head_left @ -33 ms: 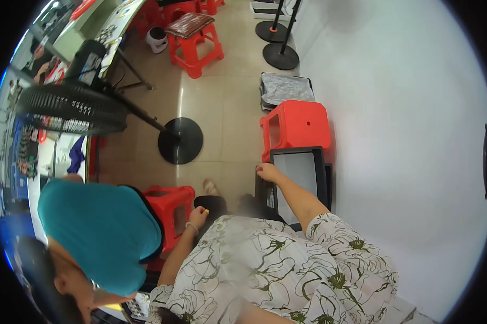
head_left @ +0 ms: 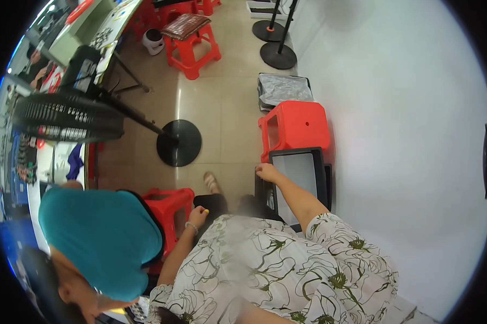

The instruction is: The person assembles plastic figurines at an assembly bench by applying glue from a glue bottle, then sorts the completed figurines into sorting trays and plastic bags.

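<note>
Tiled floor; right hand grips black tray.

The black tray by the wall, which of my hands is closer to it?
Right. The right hand rests on the black tray's near left corner; the left hand hangs well off to its left, beside a red stool.

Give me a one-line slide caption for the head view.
Right hand grips black tray beside red stool; left hand hangs empty.
</note>
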`<move>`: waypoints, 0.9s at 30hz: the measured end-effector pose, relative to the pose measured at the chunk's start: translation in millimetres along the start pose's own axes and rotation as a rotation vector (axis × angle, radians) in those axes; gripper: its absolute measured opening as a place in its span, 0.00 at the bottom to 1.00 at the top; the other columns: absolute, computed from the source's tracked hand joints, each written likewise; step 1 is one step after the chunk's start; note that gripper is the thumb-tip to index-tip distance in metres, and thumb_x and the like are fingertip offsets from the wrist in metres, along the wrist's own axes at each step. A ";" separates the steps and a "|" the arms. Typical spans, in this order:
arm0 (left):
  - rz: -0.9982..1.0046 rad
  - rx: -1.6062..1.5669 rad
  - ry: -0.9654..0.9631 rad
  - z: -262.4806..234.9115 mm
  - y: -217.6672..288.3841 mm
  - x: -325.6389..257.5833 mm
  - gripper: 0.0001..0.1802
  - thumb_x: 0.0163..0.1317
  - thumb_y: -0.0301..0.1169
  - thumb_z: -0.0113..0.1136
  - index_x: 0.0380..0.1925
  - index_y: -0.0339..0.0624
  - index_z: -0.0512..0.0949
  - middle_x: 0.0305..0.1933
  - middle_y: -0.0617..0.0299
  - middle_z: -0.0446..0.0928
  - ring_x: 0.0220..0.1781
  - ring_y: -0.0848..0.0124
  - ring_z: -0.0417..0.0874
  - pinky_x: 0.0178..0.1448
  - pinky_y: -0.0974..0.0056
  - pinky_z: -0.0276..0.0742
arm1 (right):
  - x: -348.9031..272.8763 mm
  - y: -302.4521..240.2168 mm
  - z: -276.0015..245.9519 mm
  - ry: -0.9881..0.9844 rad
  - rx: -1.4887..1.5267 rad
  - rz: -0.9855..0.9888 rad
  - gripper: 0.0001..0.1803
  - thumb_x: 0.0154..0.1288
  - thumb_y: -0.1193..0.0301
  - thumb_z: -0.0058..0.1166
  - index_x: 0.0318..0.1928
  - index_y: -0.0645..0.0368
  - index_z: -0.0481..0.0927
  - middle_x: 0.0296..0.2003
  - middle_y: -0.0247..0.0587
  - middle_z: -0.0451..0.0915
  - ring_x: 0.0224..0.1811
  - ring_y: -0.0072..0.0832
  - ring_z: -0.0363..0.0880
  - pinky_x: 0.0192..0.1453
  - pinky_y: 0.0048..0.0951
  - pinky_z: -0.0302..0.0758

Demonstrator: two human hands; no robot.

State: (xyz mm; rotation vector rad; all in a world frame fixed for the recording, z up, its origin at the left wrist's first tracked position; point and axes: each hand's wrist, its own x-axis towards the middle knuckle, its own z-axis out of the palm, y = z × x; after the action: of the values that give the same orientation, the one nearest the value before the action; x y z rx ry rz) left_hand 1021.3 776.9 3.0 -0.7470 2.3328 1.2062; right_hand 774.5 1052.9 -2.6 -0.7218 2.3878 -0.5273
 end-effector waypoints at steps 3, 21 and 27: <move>0.072 0.078 -0.073 -14.5 6.3 61.1 0.12 0.50 0.36 0.56 0.28 0.37 0.77 0.28 0.49 0.77 0.34 0.57 0.79 0.38 0.58 0.72 | 14.4 8.2 -17.6 0.042 0.158 0.081 0.14 0.50 0.67 0.51 0.36 0.61 0.79 0.29 0.47 0.80 0.31 0.34 0.80 0.39 0.33 0.75; 0.352 0.363 -0.392 -86.4 282.0 442.3 0.13 0.50 0.37 0.58 0.25 0.36 0.76 0.21 0.51 0.76 0.27 0.59 0.78 0.35 0.61 0.72 | 169.1 119.8 -73.5 0.321 0.775 0.651 0.14 0.54 0.71 0.52 0.41 0.66 0.77 0.30 0.42 0.79 0.29 0.25 0.78 0.37 0.25 0.74; 0.106 0.582 -0.447 -92.2 267.5 508.8 0.32 0.49 0.44 0.61 0.51 0.41 0.65 0.61 0.43 0.57 0.56 0.45 0.66 0.56 0.52 0.66 | 306.6 122.0 -175.4 0.838 0.277 -0.053 0.15 0.55 0.64 0.51 0.36 0.63 0.79 0.32 0.48 0.79 0.35 0.36 0.78 0.41 0.32 0.73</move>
State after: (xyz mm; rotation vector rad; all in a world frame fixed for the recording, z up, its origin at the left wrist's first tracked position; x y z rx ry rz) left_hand 450.6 691.1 -74.4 -0.1337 2.1783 0.5858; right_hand 409.5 997.8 -60.7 -0.4870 2.9396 -1.3678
